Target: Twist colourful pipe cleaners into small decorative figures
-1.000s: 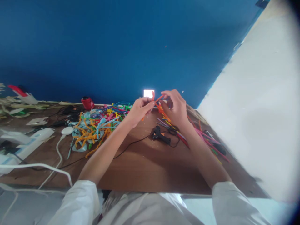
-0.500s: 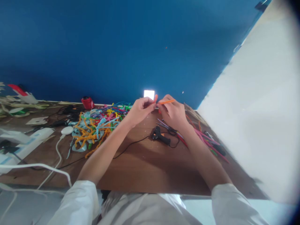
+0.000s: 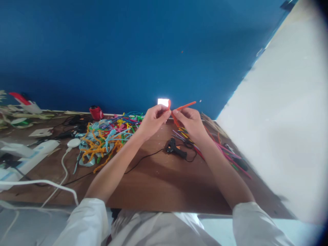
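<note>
Both my hands are raised over the back of the brown table, close together. An orange pipe cleaner is pinched between thumb and fingers of my right hand; one end points up to the right, and another orange length hangs below the fingertips. My left hand pinches a short orange fuzzy piece that stands up from its fingertips. Whether the two orange parts join is hidden by the fingers. Below the hands lies a black glue gun with its cord.
A heap of twisted colourful pipe cleaners lies left of my forearm. Straight pipe cleaners lie to the right. A lit white lamp stands behind my hands. A power strip and white cables occupy the left side.
The orange pipe cleaner at my right hand has swung, its free end now pointing further up and right. A lower orange length shows beneath the fingers. My left hand has hardly moved.
</note>
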`<state>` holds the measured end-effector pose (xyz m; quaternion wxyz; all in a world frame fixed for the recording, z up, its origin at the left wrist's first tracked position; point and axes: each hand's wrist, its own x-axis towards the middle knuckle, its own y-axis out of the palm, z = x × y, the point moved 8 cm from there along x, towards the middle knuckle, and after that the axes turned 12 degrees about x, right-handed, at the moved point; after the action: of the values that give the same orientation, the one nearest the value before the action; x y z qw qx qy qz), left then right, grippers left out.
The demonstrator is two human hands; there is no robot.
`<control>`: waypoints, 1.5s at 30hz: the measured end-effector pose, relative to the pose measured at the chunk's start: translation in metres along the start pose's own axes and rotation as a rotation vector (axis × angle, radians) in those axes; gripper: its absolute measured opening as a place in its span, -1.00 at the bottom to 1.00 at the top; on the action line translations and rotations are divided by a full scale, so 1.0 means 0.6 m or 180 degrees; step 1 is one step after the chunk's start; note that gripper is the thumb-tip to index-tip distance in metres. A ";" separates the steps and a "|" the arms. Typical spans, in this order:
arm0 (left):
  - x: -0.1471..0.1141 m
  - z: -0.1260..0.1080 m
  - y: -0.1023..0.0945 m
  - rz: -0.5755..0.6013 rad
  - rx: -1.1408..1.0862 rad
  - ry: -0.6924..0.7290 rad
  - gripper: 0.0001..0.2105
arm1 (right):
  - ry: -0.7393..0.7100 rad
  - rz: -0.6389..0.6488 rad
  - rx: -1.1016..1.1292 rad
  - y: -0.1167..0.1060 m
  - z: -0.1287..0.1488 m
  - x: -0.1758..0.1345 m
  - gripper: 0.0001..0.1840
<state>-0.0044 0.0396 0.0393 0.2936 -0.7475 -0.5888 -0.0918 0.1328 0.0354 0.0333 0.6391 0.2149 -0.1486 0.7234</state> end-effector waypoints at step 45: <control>-0.007 0.006 -0.016 -0.0634 0.1089 0.0185 -0.87 | -0.2733 0.0246 -0.3710 0.066 0.070 -0.056 -0.86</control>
<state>-0.0154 0.0396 0.0374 0.4226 -0.6219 -0.6581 -0.0406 0.1018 -0.0199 0.0551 0.5091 0.0990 -0.7554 0.4005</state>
